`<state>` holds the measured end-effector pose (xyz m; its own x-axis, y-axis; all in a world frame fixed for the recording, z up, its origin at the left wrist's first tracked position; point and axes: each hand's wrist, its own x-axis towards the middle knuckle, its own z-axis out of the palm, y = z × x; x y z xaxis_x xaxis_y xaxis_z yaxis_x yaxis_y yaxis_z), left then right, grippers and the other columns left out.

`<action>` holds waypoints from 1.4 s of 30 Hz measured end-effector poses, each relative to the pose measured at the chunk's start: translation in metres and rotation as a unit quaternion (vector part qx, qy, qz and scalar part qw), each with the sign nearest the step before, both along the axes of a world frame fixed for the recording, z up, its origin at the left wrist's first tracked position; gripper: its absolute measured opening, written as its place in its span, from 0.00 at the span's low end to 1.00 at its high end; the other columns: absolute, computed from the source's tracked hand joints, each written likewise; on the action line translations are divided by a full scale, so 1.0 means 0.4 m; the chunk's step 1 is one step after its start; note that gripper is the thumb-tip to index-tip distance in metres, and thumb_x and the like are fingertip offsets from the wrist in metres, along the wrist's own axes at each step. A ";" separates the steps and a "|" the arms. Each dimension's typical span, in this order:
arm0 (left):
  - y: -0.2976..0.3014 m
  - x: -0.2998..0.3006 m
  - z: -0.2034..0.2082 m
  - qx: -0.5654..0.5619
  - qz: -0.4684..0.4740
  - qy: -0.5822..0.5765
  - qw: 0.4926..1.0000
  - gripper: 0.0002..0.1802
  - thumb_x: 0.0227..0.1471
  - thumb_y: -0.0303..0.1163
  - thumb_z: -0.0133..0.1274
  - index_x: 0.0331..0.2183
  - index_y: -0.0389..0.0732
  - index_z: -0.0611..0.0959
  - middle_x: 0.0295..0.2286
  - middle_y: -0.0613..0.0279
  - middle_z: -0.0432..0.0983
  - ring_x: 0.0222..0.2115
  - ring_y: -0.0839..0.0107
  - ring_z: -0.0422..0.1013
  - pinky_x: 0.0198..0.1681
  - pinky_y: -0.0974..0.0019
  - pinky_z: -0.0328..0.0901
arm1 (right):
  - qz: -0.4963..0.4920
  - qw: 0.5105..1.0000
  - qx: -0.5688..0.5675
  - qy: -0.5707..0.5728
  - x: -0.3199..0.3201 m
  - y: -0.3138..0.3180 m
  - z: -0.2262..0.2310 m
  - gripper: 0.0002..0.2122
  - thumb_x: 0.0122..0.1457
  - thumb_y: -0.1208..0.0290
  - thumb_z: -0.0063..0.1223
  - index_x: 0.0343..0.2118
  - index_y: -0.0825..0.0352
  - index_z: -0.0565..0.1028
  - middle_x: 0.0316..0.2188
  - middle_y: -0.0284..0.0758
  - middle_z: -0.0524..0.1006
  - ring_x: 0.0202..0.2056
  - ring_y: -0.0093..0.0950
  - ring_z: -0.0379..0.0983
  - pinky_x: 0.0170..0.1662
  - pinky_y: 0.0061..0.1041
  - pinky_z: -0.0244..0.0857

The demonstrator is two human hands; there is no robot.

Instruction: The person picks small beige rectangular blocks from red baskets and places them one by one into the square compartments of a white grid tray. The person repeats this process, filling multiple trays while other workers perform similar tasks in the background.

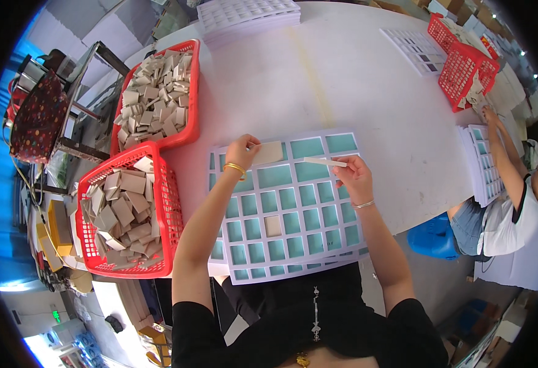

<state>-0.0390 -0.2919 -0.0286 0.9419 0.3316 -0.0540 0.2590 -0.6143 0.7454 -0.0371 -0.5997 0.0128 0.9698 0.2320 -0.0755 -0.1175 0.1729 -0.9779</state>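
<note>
A white grid tray [299, 173] with teal-floored compartments lies in front of me, stacked on at least one similar tray. My left hand [243, 153] is closed on the edge of a flat beige rectangular tile [269, 153], held at a large compartment in the tray's upper left. In my right hand [356, 176], over the tray's upper right, a second tile [324, 162] is pinched at one end and seen nearly edge-on. A small square beige tile [273, 226] sits in one of the lower compartments.
Two red baskets of loose beige tiles, a far one [196, 98] and a near one [172, 214], stand at the left. White trays [250, 18] are piled at the back. On the right, a co-worker's arms [507, 147] reach toward another red basket [465, 70].
</note>
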 end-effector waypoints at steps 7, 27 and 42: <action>-0.047 0.010 0.004 0.098 -0.007 -0.016 0.995 0.07 0.46 0.27 0.55 0.33 0.44 0.81 0.39 0.62 0.74 0.31 0.62 0.72 0.35 0.61 0.68 | 0.008 1.000 -0.014 0.017 0.016 -0.009 -0.050 0.12 0.51 0.77 0.60 0.39 0.71 0.72 0.35 0.34 0.74 0.32 0.19 0.72 0.26 0.18 0.70; 0.003 -0.056 0.040 0.290 -0.257 0.024 0.921 0.30 0.39 0.13 0.46 0.45 0.49 0.79 0.48 0.66 0.70 0.52 0.65 0.61 0.53 0.58 0.54 | 0.067 0.972 -0.216 -0.064 0.036 0.194 -0.094 0.10 0.48 0.72 0.61 0.34 0.67 0.77 0.26 0.31 0.78 0.24 0.17 0.71 0.30 0.18 0.68; 0.005 -0.038 0.052 0.317 -0.294 0.101 0.896 0.32 0.39 0.16 0.48 0.47 0.54 0.79 0.48 0.70 0.70 0.51 0.69 0.62 0.50 0.60 0.54 | 0.153 0.865 -0.416 -0.236 0.024 0.297 -0.118 0.03 0.44 0.76 0.57 0.24 0.66 0.76 0.28 0.36 0.73 0.35 0.38 0.72 0.38 0.34 0.69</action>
